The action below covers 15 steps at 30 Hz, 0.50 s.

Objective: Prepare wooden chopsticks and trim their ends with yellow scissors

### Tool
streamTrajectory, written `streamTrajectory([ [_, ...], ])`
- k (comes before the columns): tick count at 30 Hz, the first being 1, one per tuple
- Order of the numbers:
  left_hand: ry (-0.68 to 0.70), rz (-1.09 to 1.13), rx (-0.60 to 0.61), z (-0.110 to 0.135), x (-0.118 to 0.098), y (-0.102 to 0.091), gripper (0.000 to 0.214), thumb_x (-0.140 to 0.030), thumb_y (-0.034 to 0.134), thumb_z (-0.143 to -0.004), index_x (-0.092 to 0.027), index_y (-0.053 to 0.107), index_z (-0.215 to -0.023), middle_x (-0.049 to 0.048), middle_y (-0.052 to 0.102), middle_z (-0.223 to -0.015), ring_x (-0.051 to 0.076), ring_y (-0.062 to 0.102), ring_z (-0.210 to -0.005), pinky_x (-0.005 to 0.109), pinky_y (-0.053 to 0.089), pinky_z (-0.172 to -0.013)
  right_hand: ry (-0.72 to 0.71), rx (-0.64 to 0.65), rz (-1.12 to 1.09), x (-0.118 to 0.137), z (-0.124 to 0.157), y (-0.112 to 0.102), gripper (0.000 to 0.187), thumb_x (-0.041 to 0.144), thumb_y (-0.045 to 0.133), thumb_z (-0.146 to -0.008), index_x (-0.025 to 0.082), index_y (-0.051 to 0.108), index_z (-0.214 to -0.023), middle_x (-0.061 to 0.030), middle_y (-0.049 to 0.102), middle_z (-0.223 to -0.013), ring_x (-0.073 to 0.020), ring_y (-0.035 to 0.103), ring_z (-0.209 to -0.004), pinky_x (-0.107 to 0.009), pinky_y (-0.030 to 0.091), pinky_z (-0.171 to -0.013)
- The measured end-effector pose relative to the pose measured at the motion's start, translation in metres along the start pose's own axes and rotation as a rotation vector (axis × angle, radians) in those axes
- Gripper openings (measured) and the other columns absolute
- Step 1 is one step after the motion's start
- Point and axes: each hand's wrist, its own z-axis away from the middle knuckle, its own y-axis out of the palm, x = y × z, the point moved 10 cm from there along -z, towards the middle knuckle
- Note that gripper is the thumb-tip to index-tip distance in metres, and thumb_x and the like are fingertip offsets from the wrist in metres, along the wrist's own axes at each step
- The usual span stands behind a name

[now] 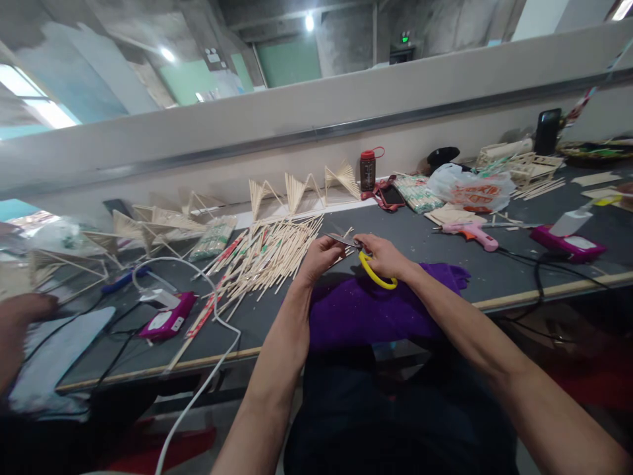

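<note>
My right hand is closed around yellow-handled scissors, whose blades point left toward my other hand. My left hand is closed in a pinch beside the blade tips; thin wooden sticks show between the two hands, though exactly what the fingers grip is partly hidden. Under both wrists lies a purple cloth, spread over the table edge and flecked with bits. Just left of my left hand a loose heap of wooden sticks covers the tabletop.
Fan-shaped stick structures line the back. A red-lidded bottle, a plastic bag and a pink glue gun sit to the right. Magenta power blocks with cables lie on both sides. Another person's blurred hand is at far left.
</note>
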Motion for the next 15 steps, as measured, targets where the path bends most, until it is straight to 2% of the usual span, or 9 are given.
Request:
streamTrajectory([
  [3, 0.007, 0.036, -0.096, 0.0, -0.001, -0.007, 0.022, -0.032, 0.068, -0.065, -0.014, 0.058, -0.074, -0.0039, 0.054, -0.057, 0.004, 0.036, -0.046, 0.02, 0.025, -0.046, 0.001, -0.013, 0.014, -0.001, -0.001, 0.001, 0.047, 0.02, 0.058, -0.072, 0.018, 0.052, -0.118, -0.0059, 0.06, -0.094, -0.0175, 0.05, -0.076, -0.029, 0.039, -0.072],
  [6, 0.004, 0.021, -0.149, 0.0, 0.0, -0.011, 0.023, -0.037, 0.065, -0.069, -0.015, 0.059, -0.073, -0.0038, 0.053, -0.054, 0.004, 0.034, -0.044, 0.02, 0.022, -0.044, 0.002, -0.023, -0.006, 0.0, -0.001, 0.0, 0.052, 0.025, 0.062, -0.071, 0.019, 0.05, -0.121, -0.0046, 0.059, -0.095, -0.0167, 0.05, -0.077, -0.029, 0.039, -0.071],
  [10, 0.036, -0.068, -0.115, -0.002, -0.001, -0.011, 0.024, -0.038, 0.061, -0.073, -0.015, 0.061, -0.07, -0.002, 0.055, -0.055, 0.006, 0.04, -0.048, 0.02, 0.027, -0.046, 0.009, -0.018, -0.025, 0.003, 0.001, -0.004, 0.061, 0.037, 0.068, -0.069, 0.021, 0.048, -0.124, -0.0038, 0.058, -0.097, -0.0166, 0.051, -0.08, -0.029, 0.039, -0.072],
  [15, 0.044, -0.136, -0.07, -0.002, 0.0, -0.01, 0.034, -0.043, 0.056, -0.077, -0.014, 0.059, -0.059, -0.0002, 0.055, -0.056, 0.007, 0.043, -0.051, 0.02, 0.03, -0.049, -0.005, -0.009, -0.051, 0.006, 0.002, -0.008, 0.06, 0.038, 0.067, -0.07, 0.021, 0.048, -0.125, -0.0041, 0.057, -0.1, -0.0165, 0.051, -0.082, -0.03, 0.04, -0.074],
])
